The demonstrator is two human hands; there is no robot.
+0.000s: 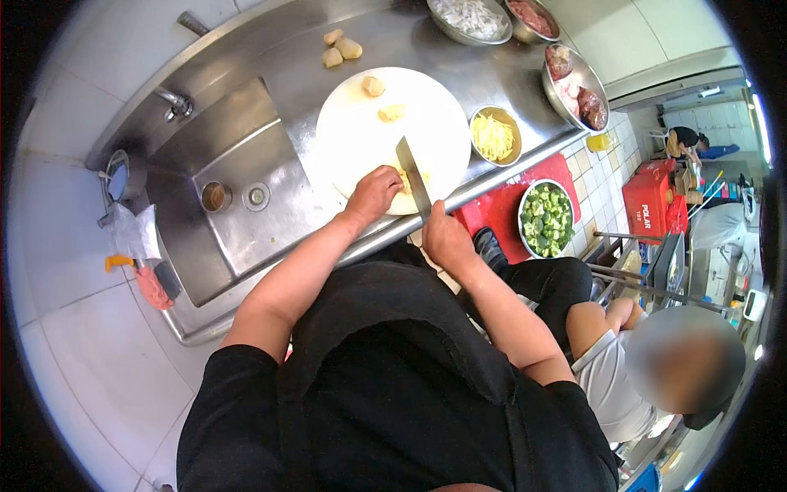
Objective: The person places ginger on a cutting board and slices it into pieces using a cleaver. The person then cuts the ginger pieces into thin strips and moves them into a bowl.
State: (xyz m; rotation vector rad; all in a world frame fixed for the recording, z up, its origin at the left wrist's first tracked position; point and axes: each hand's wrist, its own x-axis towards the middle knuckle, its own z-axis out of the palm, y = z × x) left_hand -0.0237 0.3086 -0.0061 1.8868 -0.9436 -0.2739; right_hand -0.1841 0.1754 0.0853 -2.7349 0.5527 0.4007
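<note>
On a round white cutting board, my left hand presses its curled fingers onto a piece of yellow ginger, mostly covered by the fingers. My right hand is closed round the handle of a kitchen knife, its broad blade beside the ginger and my left fingertips. Farther up the board lie a peeled ginger chunk and a yellower cut one. A metal bowl of yellow shreds stands right of the board.
Several ginger chunks lie behind the board, left of a bowl of whitish strips. Meat fills bowls at the right. Left is a sink; below right, a bowl of green vegetables near a seated person.
</note>
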